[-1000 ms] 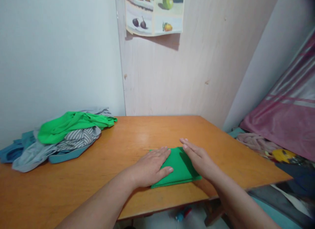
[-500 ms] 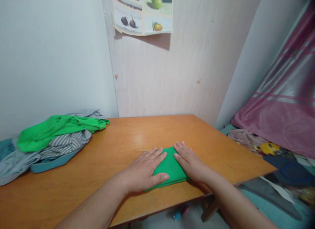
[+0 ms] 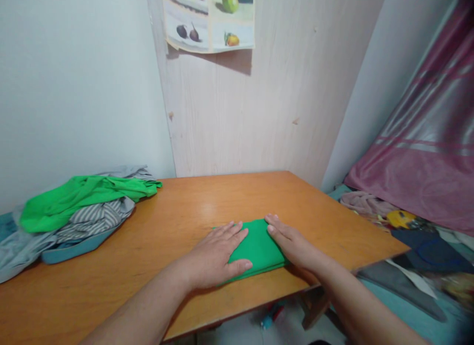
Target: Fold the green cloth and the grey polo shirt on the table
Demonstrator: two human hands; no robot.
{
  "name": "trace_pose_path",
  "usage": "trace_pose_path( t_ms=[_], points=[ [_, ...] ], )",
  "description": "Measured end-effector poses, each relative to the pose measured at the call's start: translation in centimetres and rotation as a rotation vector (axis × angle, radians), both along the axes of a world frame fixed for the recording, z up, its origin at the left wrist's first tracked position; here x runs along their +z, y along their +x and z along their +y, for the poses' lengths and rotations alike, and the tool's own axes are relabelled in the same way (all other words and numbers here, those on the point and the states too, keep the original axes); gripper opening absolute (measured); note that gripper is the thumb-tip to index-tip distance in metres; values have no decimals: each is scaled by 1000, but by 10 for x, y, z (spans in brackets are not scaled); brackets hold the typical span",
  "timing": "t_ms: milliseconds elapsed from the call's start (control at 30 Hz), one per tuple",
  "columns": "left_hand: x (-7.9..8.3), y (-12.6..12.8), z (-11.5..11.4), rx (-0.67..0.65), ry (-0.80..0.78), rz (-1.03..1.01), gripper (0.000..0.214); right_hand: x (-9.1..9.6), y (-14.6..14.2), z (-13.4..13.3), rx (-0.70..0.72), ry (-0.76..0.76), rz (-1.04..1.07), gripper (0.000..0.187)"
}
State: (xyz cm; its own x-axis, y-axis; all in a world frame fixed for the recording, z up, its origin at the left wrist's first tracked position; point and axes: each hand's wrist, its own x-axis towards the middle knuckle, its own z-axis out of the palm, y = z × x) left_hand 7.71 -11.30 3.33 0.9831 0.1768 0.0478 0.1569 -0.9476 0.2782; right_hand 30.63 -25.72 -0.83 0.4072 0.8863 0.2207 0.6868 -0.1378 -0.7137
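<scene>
A green cloth point(image 3: 257, 247), folded into a flat rectangle in several layers, lies near the front edge of the wooden table point(image 3: 185, 201). My left hand point(image 3: 221, 253) rests flat over its left part, fingers stretched forward and thumb apart. Along the cloth's right edge lies my right hand point(image 3: 292, 240), with fingers extended and its side against the fold. Neither hand grips the fabric. Part of the cloth is hidden under my left palm.
At the table's left, a blue tray point(image 3: 83, 247) holds a heap of clothes, with a bright green garment point(image 3: 70, 199) on top and a striped one point(image 3: 99, 214) below. A pink curtain point(image 3: 418, 177) hangs at the right above a cluttered bed. A fruit poster point(image 3: 209, 23) is on the wall.
My right hand has slid slightly outward to the cloth's right edge, uncovering more of its top. My left hand stays in place on the cloth. The view has shifted a little.
</scene>
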Motion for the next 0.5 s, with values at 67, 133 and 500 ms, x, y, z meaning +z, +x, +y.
trace_pose_path(
  t_ms=[67, 133, 500],
  points=[
    [-1, 0, 1, -9, 1, -9, 78, 0, 7, -8, -103, 105, 39, 65],
    [-2, 1, 3, -14, -6, -5, 79, 1, 11, -18, -207, 180, 55, 60],
    [1, 3, 5, -8, 31, 9, 81, 1, -7, -56, -218, 112, 45, 34]
  ],
)
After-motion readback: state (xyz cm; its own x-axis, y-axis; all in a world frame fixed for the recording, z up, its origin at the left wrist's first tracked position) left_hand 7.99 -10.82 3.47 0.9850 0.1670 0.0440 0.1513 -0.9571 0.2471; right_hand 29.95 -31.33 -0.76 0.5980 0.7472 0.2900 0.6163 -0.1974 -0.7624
